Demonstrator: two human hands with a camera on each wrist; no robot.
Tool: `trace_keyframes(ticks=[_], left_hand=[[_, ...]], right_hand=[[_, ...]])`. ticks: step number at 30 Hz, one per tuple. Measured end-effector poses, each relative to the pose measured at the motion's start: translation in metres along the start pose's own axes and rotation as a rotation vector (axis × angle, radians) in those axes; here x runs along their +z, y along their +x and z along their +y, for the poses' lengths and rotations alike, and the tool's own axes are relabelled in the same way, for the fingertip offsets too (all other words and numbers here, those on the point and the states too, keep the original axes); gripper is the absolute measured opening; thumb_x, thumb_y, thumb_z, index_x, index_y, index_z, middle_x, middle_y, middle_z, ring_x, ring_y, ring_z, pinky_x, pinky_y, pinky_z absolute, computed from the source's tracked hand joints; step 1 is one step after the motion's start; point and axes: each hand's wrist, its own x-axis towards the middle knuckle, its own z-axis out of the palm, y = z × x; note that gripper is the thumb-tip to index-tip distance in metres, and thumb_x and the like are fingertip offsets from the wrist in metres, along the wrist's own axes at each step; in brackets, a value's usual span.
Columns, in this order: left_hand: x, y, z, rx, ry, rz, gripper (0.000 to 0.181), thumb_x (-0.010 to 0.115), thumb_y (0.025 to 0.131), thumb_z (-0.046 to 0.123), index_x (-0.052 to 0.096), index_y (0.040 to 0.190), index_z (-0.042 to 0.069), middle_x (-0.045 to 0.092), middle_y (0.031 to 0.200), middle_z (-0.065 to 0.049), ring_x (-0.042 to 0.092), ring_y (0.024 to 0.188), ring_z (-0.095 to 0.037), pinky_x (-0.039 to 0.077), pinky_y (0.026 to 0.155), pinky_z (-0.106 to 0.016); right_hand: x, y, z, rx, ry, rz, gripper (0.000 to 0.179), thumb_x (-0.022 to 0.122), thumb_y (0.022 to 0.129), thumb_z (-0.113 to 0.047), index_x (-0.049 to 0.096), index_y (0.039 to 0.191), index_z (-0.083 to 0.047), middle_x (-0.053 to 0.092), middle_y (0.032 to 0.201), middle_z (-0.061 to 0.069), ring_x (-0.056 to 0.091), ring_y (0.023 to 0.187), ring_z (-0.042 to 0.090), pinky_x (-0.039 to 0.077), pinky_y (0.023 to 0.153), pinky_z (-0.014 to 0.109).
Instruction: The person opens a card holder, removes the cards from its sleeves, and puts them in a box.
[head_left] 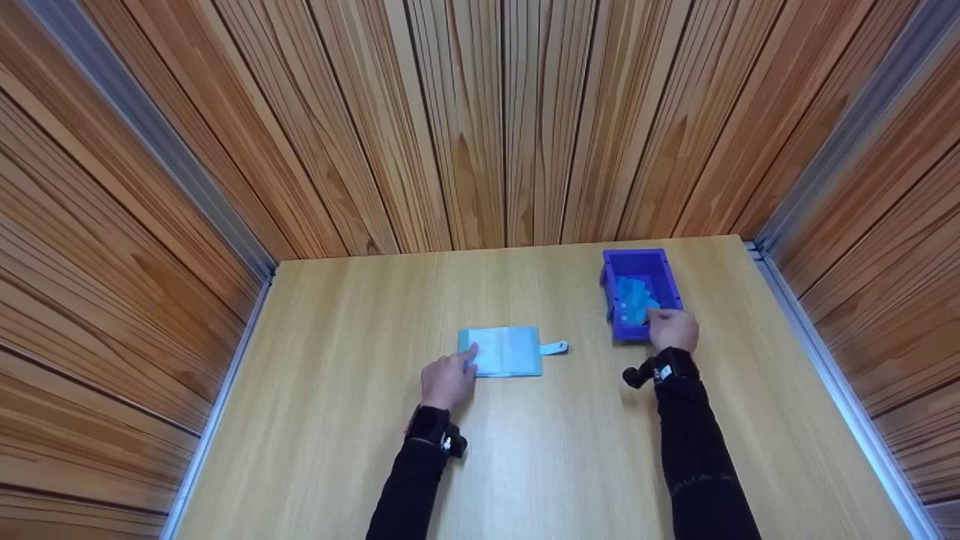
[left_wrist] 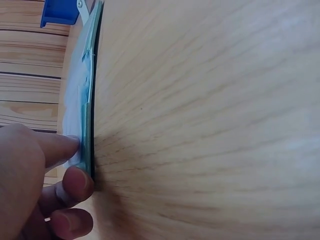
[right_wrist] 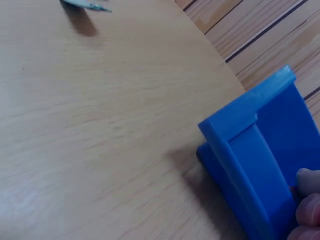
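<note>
A light blue card holder [head_left: 517,351] lies opened flat on the table, its strap and snap pointing right. My left hand [head_left: 448,381] holds its left side, with the index finger laid over the clear page. In the left wrist view, curled fingertips [left_wrist: 79,183] sit right at the holder's edge. My right hand [head_left: 673,330] reaches over the near right rim of a blue-purple bin [head_left: 669,274]. Its fingertips are bent down beside several light blue flat pieces [head_left: 632,296] inside. I cannot tell whether they pinch a piece; the bin wall [right_wrist: 250,185] hides them in the right wrist view.
Both hands work over a light wooden table [head_left: 360,315]. Wood-panelled walls [head_left: 480,135] close it in at the back and sides, with metal rails [head_left: 832,367] along the side edges. The bin stands near the back right corner, right of the card holder.
</note>
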Motion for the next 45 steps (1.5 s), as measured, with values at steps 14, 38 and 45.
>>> trace_keyframes(ticks=[14, 38, 45], left_hand=[[0.006, -0.004, 0.001, 0.095, 0.06, 0.125, 0.041, 0.068, 0.1, 0.024, 0.065, 0.141, 0.022, 0.059, 0.062, 0.0, 0.032, 0.05, -0.012, 0.03, 0.053, -0.028], [0.01, -0.009, 0.002, 0.09, 0.01, 0.096, 0.038, 0.065, 0.101, 0.021, 0.068, 0.138, 0.023, 0.058, 0.062, 0.004, 0.031, 0.05, -0.01, 0.029, 0.054, -0.026], [0.01, -0.007, 0.001, 0.101, 0.045, 0.12, 0.038, 0.067, 0.099, 0.021, 0.069, 0.136, 0.022, 0.044, 0.055, 0.008, 0.028, 0.049, -0.01, 0.025, 0.053, -0.026]], right_hand=[[0.0, -0.016, -0.048, -0.298, 0.202, 0.085, 0.036, 0.06, 0.106, -0.032, 0.082, 0.104, -0.003, 0.078, 0.099, 0.02, 0.069, 0.085, 0.025, 0.044, 0.069, 0.024], [0.114, -0.088, -0.038, -0.646, -0.422, -0.518, 0.065, 0.077, 0.093, -0.042, 0.057, 0.149, -0.019, 0.067, 0.081, 0.003, 0.063, 0.086, 0.022, 0.053, 0.095, 0.044], [0.117, -0.089, -0.04, -0.615, -0.361, -0.54, 0.061, 0.078, 0.092, -0.041, 0.059, 0.147, -0.021, 0.063, 0.144, 0.008, 0.06, 0.133, 0.032, 0.047, 0.11, 0.047]])
